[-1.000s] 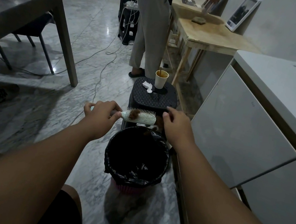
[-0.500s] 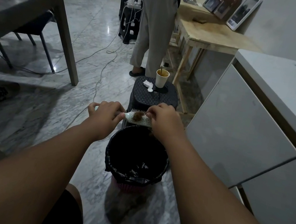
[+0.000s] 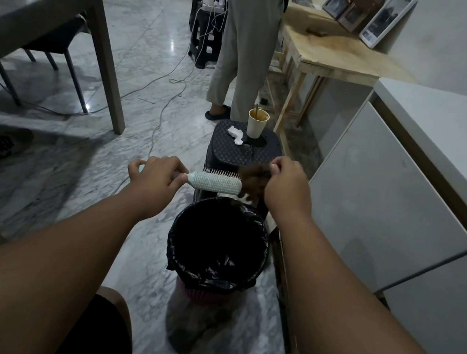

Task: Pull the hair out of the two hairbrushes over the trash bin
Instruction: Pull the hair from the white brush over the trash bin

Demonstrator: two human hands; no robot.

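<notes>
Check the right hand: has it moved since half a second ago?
Yes. The right hand, pinching the hair clump, has shifted right, off the hairbrush bristles toward the white cabinet, judged against the black stool.

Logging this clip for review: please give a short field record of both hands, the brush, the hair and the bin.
left hand: grips the hairbrush handle, bristles up
right hand: pinches the hair clump at the brush tip
hair clump: brown, bunched beside the bristles
trash bin: black liner, open, below the hands
stool: behind the bin, holds a paper cup and a tissue
</notes>
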